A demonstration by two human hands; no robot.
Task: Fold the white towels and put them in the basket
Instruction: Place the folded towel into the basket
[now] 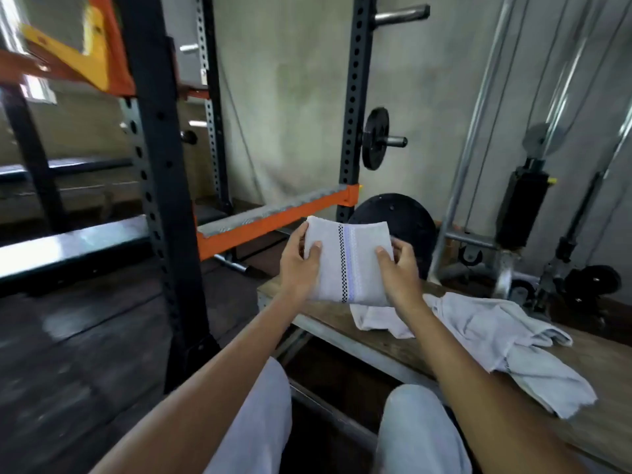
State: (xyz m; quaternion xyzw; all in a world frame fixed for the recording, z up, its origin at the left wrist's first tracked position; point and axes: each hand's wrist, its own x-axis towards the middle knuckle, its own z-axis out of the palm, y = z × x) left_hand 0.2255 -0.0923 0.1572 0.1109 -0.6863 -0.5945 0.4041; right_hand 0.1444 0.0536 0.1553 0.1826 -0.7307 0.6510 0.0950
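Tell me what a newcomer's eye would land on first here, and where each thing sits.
First, the folded white towel with a checkered stripe, held up at centre by the left hand and right hand, thumbs on its face. Next, the crumpled white towels lying on the wooden bench at lower right. Behind, the black rack with its orange bar fills the left.

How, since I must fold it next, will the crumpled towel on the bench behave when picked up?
Probably floppy: the crumpled towel lies in soft wrinkles, slumped flat on the bench. Likely light, being thin cloth like the folded towel that the left hand and right hand hold aloft by pinching. It seems unlikely to roll.
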